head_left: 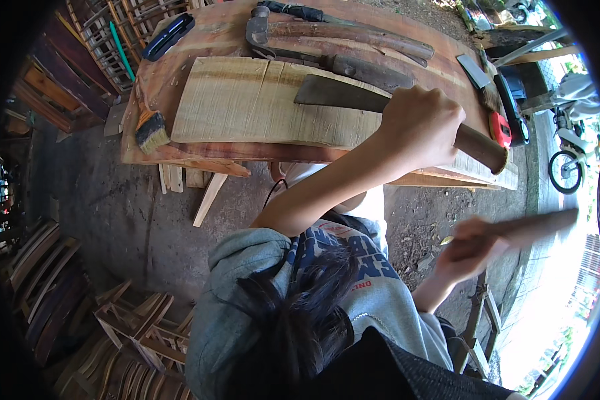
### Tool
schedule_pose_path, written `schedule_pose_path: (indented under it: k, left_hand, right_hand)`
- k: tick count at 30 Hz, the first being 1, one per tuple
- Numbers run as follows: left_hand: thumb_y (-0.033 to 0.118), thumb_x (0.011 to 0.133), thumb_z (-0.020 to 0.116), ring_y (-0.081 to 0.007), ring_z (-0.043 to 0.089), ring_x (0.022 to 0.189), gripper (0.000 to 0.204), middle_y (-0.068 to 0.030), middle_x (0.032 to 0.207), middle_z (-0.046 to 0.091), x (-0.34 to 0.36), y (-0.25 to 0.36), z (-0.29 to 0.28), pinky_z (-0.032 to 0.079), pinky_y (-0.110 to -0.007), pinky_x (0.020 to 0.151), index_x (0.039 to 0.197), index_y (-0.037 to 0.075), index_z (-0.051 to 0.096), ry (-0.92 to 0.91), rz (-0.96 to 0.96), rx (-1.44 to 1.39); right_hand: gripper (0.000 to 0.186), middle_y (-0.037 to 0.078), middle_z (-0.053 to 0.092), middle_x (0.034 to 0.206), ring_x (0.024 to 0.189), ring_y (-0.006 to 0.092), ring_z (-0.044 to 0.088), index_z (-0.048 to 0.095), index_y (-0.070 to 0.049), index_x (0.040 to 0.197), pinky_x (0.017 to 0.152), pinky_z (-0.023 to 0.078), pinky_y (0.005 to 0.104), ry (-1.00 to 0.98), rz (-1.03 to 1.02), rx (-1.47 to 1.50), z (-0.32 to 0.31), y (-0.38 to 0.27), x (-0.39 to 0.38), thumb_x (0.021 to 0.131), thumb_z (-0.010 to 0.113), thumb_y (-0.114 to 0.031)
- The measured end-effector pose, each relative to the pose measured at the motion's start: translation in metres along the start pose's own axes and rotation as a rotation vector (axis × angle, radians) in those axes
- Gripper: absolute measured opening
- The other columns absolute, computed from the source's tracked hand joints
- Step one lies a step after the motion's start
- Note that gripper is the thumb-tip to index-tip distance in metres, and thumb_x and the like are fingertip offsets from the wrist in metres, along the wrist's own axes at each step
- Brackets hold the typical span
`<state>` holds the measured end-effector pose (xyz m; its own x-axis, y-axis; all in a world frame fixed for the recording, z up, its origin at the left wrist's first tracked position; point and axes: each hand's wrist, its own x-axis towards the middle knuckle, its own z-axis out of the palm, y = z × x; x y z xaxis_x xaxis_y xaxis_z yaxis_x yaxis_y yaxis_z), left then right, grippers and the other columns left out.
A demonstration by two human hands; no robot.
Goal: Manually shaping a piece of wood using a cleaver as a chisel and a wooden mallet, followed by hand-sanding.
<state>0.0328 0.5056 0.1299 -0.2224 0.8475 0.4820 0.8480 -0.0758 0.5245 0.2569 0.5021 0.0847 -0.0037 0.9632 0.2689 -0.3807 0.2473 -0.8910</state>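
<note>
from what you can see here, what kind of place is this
Most likely an open-air woodworking shop. A left hand grips a cleaver-like blade on a pale plank, a hammer lies on the reddish workbench, and wooden frames are stacked on the ground.

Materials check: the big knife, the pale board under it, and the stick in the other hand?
Knife: dark, dull blade, likely unpolished steel; round brown handle, probably wood, gripped by the left hand. Pale board: raw wood, visible grain streaks, no finish. Stick in the right hand: looks like brownish wood, but motion blur leaves it uncertain.
</note>
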Motion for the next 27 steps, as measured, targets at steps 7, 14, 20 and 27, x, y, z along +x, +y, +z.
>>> schedule_pose_path:
  k: [7, 14, 20, 27]
  left_hand:
    - [0.015, 0.056, 0.067, -0.028, 0.062, 0.052, 0.011, -0.0129, 0.056, 0.059, -0.004, -0.016, -0.011, 0.051, -0.038, 0.051, 0.063, 0.006, 0.064, 0.059, 0.012, 0.026]
    - [0.017, 0.057, 0.068, -0.0259, 0.064, 0.059, 0.025, -0.0092, 0.065, 0.064, -0.001, -0.045, -0.016, 0.053, -0.036, 0.059, 0.081, 0.014, 0.071, -0.048, -0.145, 0.186]
    - [0.017, 0.058, 0.067, -0.0271, 0.064, 0.063, 0.024, -0.0101, 0.068, 0.065, -0.011, -0.038, -0.037, 0.053, -0.038, 0.063, 0.082, 0.013, 0.071, 0.127, -0.019, 0.158]
    - [0.017, 0.059, 0.066, -0.0265, 0.065, 0.066, 0.023, -0.0101, 0.071, 0.066, -0.019, -0.061, -0.054, 0.053, -0.036, 0.066, 0.081, 0.013, 0.07, 0.097, -0.132, 0.238]
  right_hand:
    - [0.028, 0.007, 0.05, 0.078, 0.066, 0.0099, 0.05, 0.048, -0.003, 0.099, 0.048, 0.038, 0.0203, -0.072, 0.015, 0.171, -0.027, -0.023, 0.03, 0.092, 0.049, -0.031]
    - [0.048, 0.005, 0.051, 0.066, 0.046, 0.0099, 0.047, 0.038, -0.004, 0.121, 0.039, 0.038, 0.0218, -0.364, 0.108, -0.253, 0.019, 0.016, -0.02, 0.088, 0.054, -0.035]
    - [0.035, 0.004, 0.05, 0.067, 0.056, 0.0109, 0.047, 0.047, -0.007, 0.107, 0.046, 0.038, 0.0227, 0.022, -0.154, 0.185, 0.047, -0.012, 0.011, 0.093, 0.043, -0.038]
    - [0.04, 0.008, 0.052, 0.061, 0.044, 0.0116, 0.045, 0.051, -0.003, 0.084, 0.037, 0.034, 0.0237, -0.286, 0.15, -0.204, 0.035, 0.007, 0.003, 0.089, 0.049, -0.042]
